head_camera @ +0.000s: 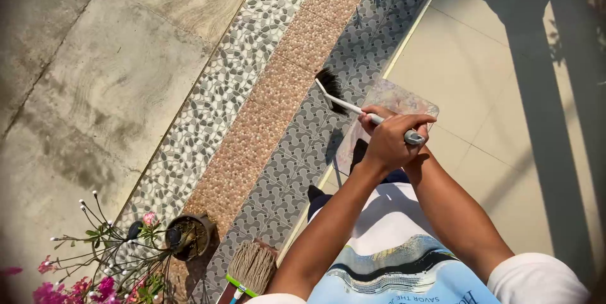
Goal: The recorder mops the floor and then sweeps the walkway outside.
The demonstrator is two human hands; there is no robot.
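White-handled brush with black bristles (344, 99) is being gripped by the left hand (388, 140), fingers curled tight round its handle, bristles lying over the grey pebbled paving (297, 171). Beneath it, the right hand (413, 152) is mostly hidden; it seems to be holding the flat mottled plastic sheet (394, 99), though its grip cannot be told. A potted flowering plant (183, 236) is standing well apart.

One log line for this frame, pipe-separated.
left hand: grips brush handle | right hand: mostly hidden, at clear sheet | bristles over pebble paving
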